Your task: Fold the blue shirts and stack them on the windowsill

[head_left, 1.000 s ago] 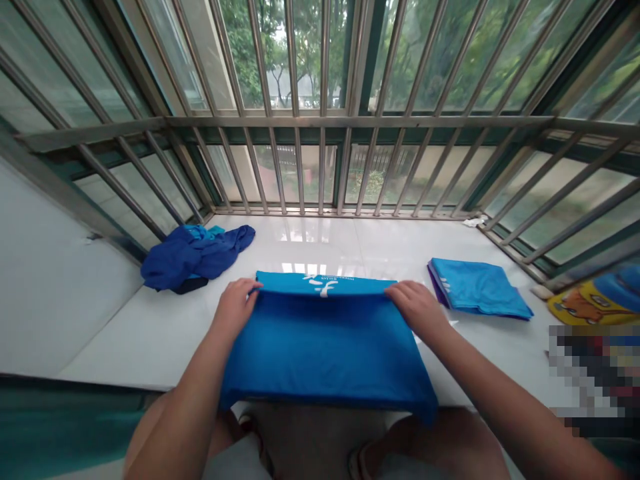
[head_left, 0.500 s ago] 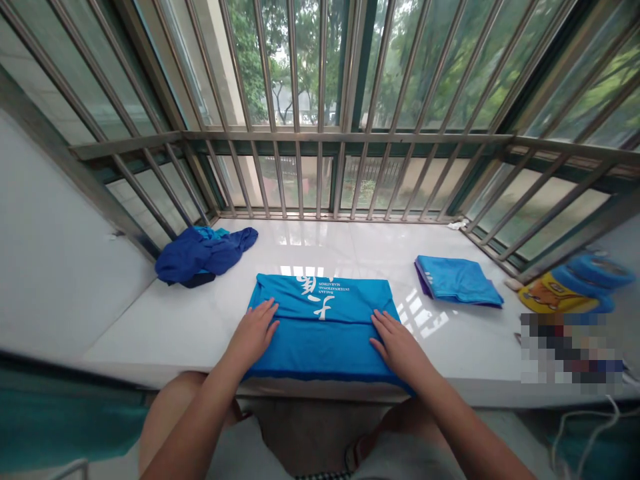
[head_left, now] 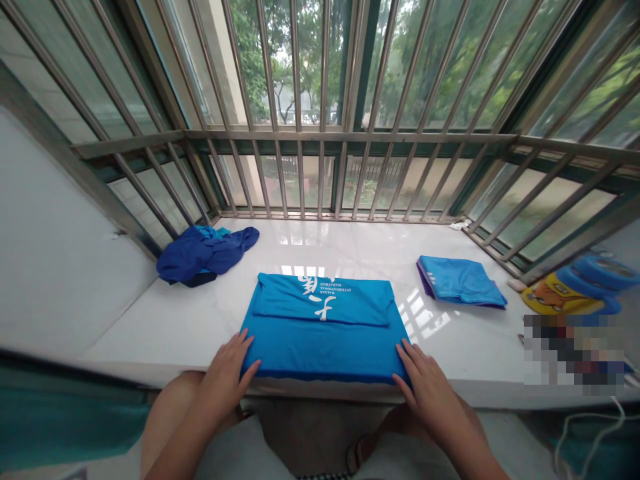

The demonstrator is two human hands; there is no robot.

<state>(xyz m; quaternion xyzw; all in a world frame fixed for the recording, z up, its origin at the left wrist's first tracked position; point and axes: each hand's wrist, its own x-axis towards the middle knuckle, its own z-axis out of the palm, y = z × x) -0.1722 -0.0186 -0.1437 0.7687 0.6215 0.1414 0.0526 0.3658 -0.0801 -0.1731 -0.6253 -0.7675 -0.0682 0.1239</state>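
Shirt (head_left: 320,333), bright blue with white print, lies folded flat on the white sill (head_left: 165,327), its near hem at the sill's lip. Left hand (head_left: 225,377) rests open and flat at the shirt's 7 o'clock corner, fingertips on the cloth. Right hand (head_left: 425,387) lies the same way at the 5 o'clock corner. Neither grips anything. Crumpled dark clothes (head_left: 205,252) sit at 10 o'clock and a folded stack (head_left: 460,283) at 2 o'clock, both well apart from the shirt.

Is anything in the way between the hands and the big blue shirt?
No, nothing is. The left hand and right hand rest flat on the near corners of the blue shirt. The crumpled dark clothes and folded pile lie off to the sides.
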